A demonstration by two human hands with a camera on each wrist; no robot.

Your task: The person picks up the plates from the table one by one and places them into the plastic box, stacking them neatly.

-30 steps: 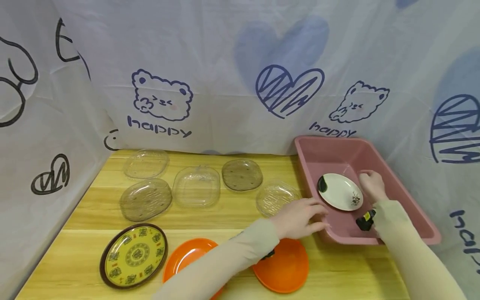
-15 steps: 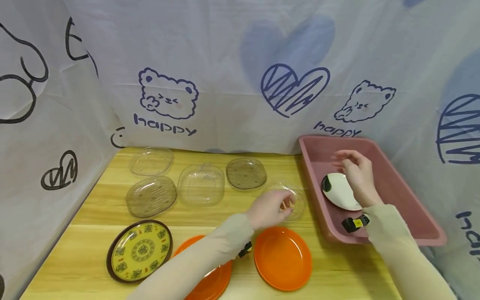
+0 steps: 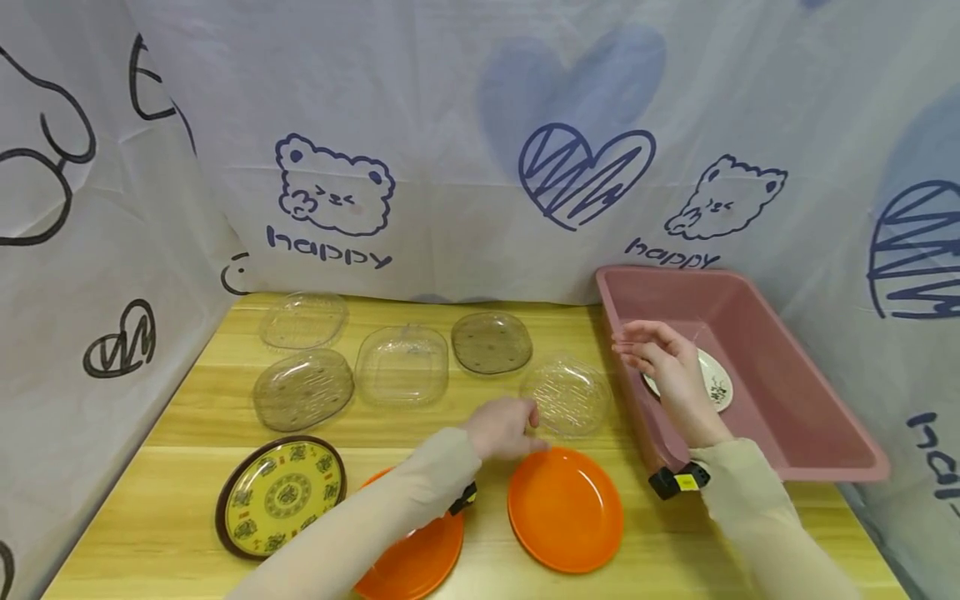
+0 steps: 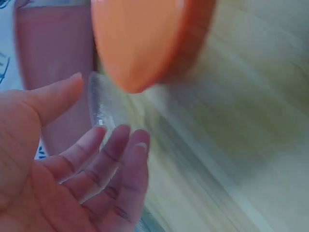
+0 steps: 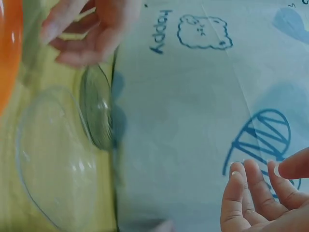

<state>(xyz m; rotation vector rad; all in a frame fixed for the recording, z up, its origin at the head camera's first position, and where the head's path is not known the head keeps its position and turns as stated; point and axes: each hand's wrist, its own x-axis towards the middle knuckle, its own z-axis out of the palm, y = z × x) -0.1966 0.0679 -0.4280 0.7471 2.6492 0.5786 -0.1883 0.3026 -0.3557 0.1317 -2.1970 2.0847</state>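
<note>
My left hand (image 3: 504,427) hovers between two orange plates, the right one (image 3: 566,510) and the left one (image 3: 420,562). Its fingers are loosely bent and hold nothing; the left wrist view shows the bare palm (image 4: 43,193) with the orange plate (image 4: 140,43) beyond the fingertips. Over the left wall of the pink basin (image 3: 817,375) is my right hand (image 3: 670,379), empty, fingers relaxed. Partly behind it, a white plate (image 3: 718,385) with a dark sprig design lies in the basin. A clear textured plate (image 3: 567,398) sits on the table between both hands.
Further left on the wooden table (image 3: 180,450) are a yellow patterned plate (image 3: 285,496), a square clear plate (image 3: 402,367), a brownish clear plate (image 3: 491,342), and more clear plates (image 3: 303,389). A printed cloth (image 3: 450,167) hangs behind and along both sides.
My left hand has drawn back leftward from the basin's edge, uncovering the right orange plate. My right hand has risen off the white plate and moved left to the basin's wall.
</note>
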